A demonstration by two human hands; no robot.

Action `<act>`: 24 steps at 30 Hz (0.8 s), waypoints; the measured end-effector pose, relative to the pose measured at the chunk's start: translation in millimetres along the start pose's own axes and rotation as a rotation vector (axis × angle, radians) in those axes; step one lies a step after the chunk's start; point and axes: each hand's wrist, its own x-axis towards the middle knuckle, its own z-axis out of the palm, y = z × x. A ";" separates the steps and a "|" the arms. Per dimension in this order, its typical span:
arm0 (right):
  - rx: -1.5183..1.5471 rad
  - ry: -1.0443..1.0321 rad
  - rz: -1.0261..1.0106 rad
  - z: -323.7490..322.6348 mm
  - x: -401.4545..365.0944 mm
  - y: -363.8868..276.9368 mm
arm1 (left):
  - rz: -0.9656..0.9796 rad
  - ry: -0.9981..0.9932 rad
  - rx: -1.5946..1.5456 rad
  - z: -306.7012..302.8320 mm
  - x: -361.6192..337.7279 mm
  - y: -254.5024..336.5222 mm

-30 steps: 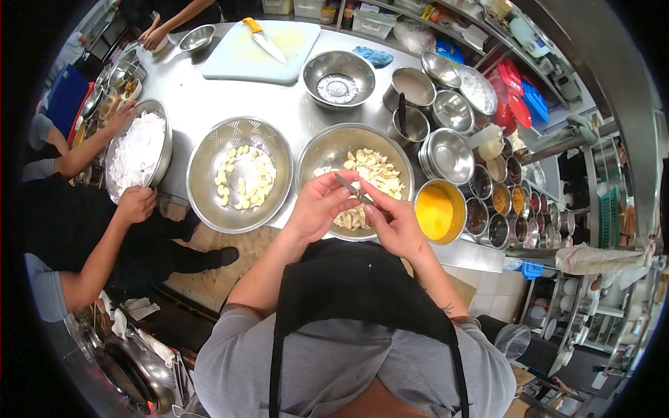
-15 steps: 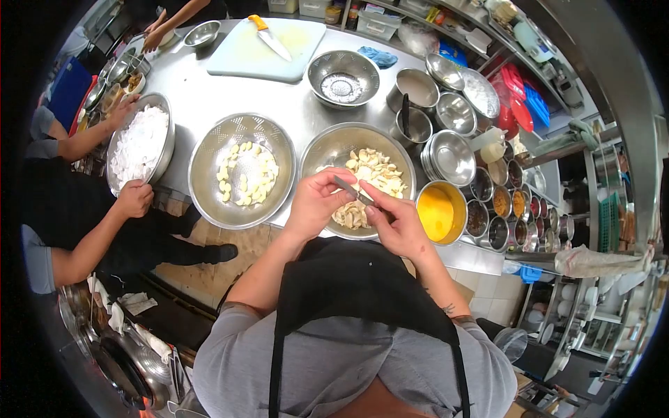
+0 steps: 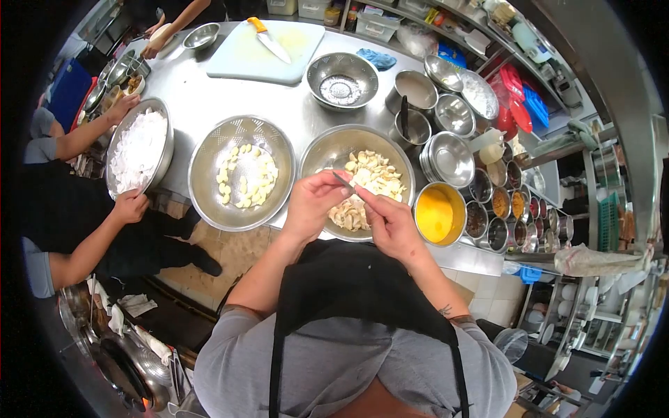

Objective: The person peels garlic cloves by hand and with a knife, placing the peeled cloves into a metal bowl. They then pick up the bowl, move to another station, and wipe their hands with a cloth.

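Observation:
My left hand (image 3: 317, 202) and my right hand (image 3: 391, 221) meet above a steel bowl (image 3: 313, 150) of garlic cloves (image 3: 376, 174) and papery skins (image 3: 350, 214). My right hand is closed on a small knife (image 3: 343, 182), its dark blade pointing up and left to my left fingertips. My left hand is pinched at the blade, on what looks like a garlic clove, mostly covered by the fingers. Left of this bowl stands a perforated steel colander (image 3: 203, 174) with peeled garlic cloves (image 3: 258, 184) spread over its bottom.
A pot of yellow liquid (image 3: 437, 214) stands close by my right hand. Behind are an empty colander (image 3: 341, 80), steel pots (image 3: 416, 90) and a cutting board (image 3: 230, 52) with a knife (image 3: 270, 43). At left, a co-worker's hands hold a bowl (image 3: 164, 150) of white pieces.
My hands stay over the bowl, and my right fingers have closed in nearer to the left fingertips and blade. The co-worker's lower hand and bowl have shifted slightly.

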 end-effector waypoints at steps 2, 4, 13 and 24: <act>0.002 0.018 -0.009 2.6 -0.6 1.5 | -0.032 -0.021 -0.042 -1.7 -0.2 1.7; 0.035 0.050 -0.018 4.2 -0.7 3.5 | -0.074 -0.022 -0.073 1.2 -2.0 5.5; 0.016 0.073 0.054 -3.4 1.8 -14.0 | 0.004 -0.025 -0.069 7.6 -1.5 7.0; 0.089 0.075 0.040 2.5 0.8 2.0 | -0.002 -0.057 0.045 -1.5 -3.1 4.7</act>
